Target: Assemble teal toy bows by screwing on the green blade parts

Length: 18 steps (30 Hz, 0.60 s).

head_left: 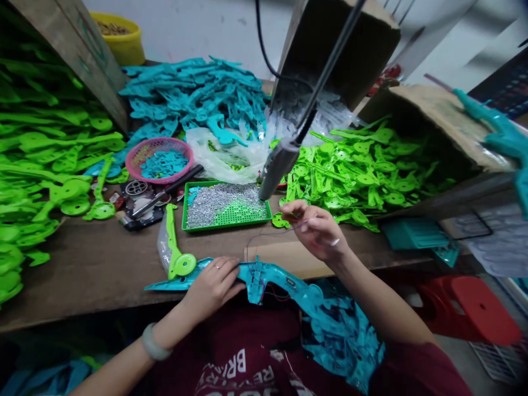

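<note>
Head view shows the blue plastic part (pixel 256 283) at the near edge of the counter (pixel 103 258), grasped in my left hand (pixel 212 286), my right hand (pixel 315 228) pinching a thin wire (pixel 270 234), the green tray (pixel 226 225) beyond.

at the back, a yellow tub (pixel 136 53) partly filled with small brownish pieces is set near a pale wall (pixel 206 27). beside it, blue parts (pixel 198 93) are piled in a tangled heap. in front, a pink basket (pixel 135 155) is loaded with small blue pieces (pixel 164 164), and a clear plastic bag (pixel 198 144) is laid to its right. metallic bits (pixel 214 198) are spread in a green tray (pixel 226 224). to the right, green parts (pixel 363 170) are heaped, partly enclosed by a cardboard box (pixel 449 121). lower down, a red stool (pixel 482 305) is seen.
</note>
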### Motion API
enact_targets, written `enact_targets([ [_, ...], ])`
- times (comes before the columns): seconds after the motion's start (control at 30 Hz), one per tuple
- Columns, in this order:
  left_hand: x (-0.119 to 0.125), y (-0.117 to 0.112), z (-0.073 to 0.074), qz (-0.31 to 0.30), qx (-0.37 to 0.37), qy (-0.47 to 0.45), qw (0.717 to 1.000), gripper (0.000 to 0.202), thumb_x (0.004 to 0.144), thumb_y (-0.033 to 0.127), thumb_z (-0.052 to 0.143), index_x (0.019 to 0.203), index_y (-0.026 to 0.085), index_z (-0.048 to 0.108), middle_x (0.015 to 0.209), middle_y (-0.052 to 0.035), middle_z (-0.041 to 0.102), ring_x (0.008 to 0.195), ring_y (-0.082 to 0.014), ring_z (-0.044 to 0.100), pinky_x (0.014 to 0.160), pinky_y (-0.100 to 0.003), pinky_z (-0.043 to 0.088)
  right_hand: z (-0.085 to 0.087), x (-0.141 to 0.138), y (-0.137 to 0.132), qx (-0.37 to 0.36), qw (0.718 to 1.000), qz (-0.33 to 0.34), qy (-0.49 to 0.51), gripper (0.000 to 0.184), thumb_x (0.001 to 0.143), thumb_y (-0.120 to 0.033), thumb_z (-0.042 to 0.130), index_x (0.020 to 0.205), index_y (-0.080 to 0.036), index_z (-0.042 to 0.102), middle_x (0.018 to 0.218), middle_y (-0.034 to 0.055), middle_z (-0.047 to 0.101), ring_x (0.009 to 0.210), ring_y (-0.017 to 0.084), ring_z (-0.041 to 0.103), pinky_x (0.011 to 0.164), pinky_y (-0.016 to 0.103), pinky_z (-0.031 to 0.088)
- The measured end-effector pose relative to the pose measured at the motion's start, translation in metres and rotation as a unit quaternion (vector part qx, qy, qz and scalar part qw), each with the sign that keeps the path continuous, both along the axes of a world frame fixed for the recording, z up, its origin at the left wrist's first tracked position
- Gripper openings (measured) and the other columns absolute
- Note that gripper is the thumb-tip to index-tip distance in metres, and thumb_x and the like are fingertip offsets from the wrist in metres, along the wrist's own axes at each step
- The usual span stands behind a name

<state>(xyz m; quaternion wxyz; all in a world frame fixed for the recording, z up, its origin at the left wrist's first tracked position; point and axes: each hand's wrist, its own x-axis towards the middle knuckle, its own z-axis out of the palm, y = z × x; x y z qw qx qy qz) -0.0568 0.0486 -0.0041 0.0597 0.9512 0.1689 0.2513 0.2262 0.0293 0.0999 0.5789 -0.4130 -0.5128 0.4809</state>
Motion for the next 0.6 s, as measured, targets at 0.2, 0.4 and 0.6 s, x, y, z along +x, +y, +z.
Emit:
enact_targets([
  [0.2, 0.001, -0.011, 0.028, 0.047, -0.129, -0.066, 0.988, 0.029, 0.094, 0.021, 0.056, 0.123, 0.015, 0.059, 0.128, -0.0168, 0.063, 0.117, -0.0296, 0.062, 0.096, -0.049, 0.055, 0.023, -0.048, -0.019, -0.247, 0.941, 0.219, 0.068, 0.033, 0.092, -0.048, 0.059, 0.078, -0.023, 0.043, 0.056, -0.0109, 0.039, 0.041, 0.005, 0.026, 0.04, 0.019, 0.024],
  [0.4, 0.006, -0.018, 0.069, -0.035, -0.3, -0.139, 0.943, 0.029, 0.1, 0.02, 0.054, 0.128, 0.019, 0.058, 0.106, -0.0077, 0.068, 0.096, -0.0156, 0.067, 0.083, -0.027, 0.058, -0.007, -0.065, -0.032, -0.201, 0.933, 0.215, -0.205, 0.022, 0.091, -0.029, 0.059, 0.075, -0.018, 0.049, 0.07, -0.0053, 0.043, 0.066, 0.009, 0.04, 0.058, 0.022, 0.032],
  [0.6, 0.006, -0.006, 0.078, -0.136, -0.303, -0.141, 0.933, 0.021, 0.1, 0.018, 0.054, 0.12, 0.019, 0.062, 0.093, -0.0037, 0.074, 0.083, -0.0128, 0.072, 0.072, -0.022, 0.059, 0.012, -0.053, -0.046, -0.16, 0.922, 0.236, -0.262, 0.012, 0.093, -0.029, 0.061, 0.089, -0.018, 0.058, 0.079, -0.0022, 0.058, 0.071, 0.011, 0.051, 0.063, 0.023, 0.04],
])
